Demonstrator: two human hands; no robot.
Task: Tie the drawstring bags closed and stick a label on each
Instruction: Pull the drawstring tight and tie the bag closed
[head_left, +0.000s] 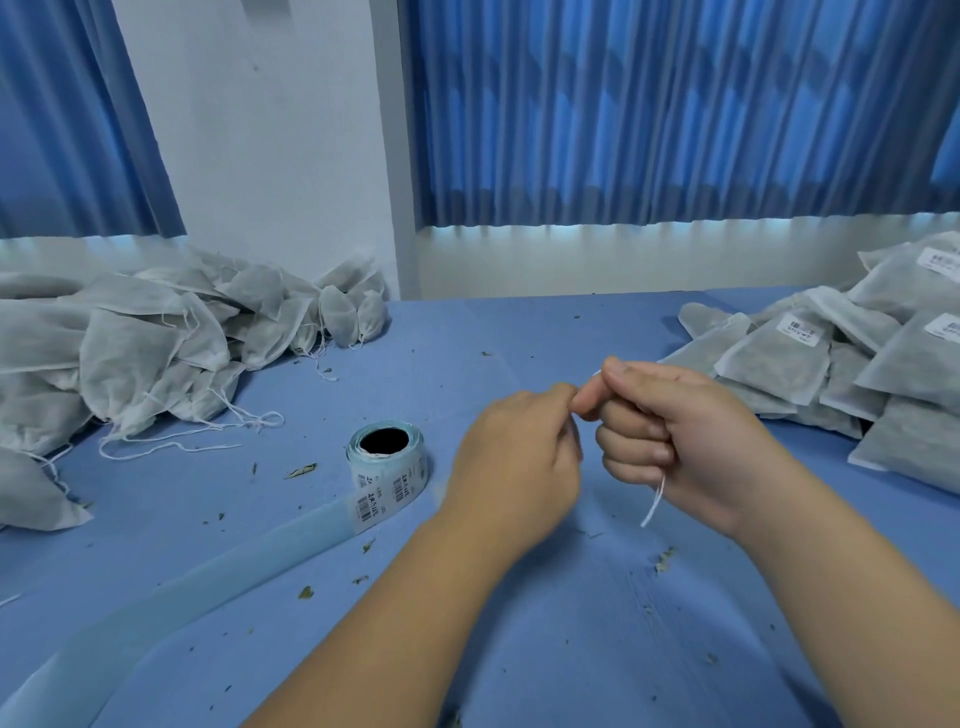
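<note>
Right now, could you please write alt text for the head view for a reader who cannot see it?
The right hand grips a white string, the left hand meeting it, above a blue table. A label roll lies nearby; unlabelled bags heaped left, labelled bags right.

Daylight glows through the curtains (675, 114) and in a bright strip under their hem, giving a cool, even, soft-shadowed scene. Wide-angle bending curves the edges; detail stays slightly soft.
</note>
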